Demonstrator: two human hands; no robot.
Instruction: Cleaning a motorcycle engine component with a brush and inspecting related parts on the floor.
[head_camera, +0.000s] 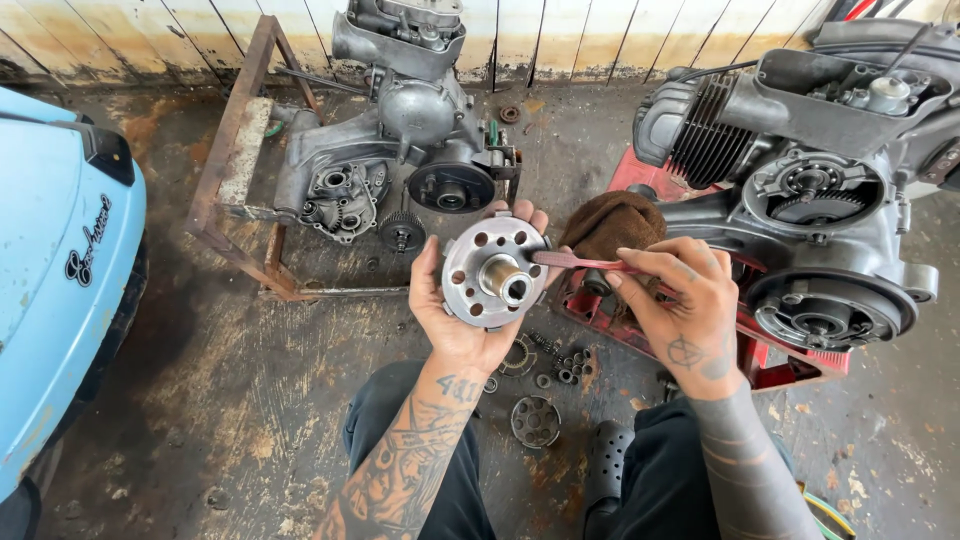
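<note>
My left hand (452, 310) holds up a round grey metal hub (492, 272) with several holes and a shiny centre sleeve. My right hand (680, 300) grips a red-handled brush (585, 263) whose head rests against the hub's right edge. Both forearms come up from the bottom of the head view, over my dark trousers.
One scooter engine (400, 130) sits in a rusty steel frame (235, 160) on the far left; another (810, 170) rests on a red stand (640, 330) at right with a brown rag (615, 222). Small bearings and gears (545, 385) lie on the concrete. A light blue scooter body (55, 270) fills the left edge.
</note>
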